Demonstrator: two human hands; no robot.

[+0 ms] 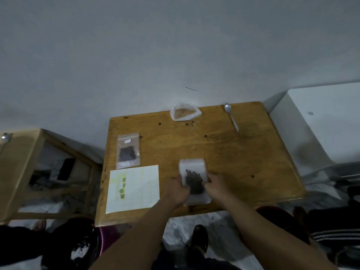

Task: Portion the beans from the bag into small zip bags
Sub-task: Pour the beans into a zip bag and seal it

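Gripping a bean-filled small zip bag (194, 180) by its side edges with curled fingers at the near middle of the table (233, 152), the left hand (178, 190) and right hand (216, 184) seem close to finishing: another filled zip bag (128, 151) lies left, and the far source bag (185, 112) looks almost empty.

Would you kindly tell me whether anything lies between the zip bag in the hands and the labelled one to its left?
Nothing visible does. The left hand and right hand grip the zip bag; only bare table separates it from the labelled zip bag. The label sheet lies nearer the front edge, beside that path.
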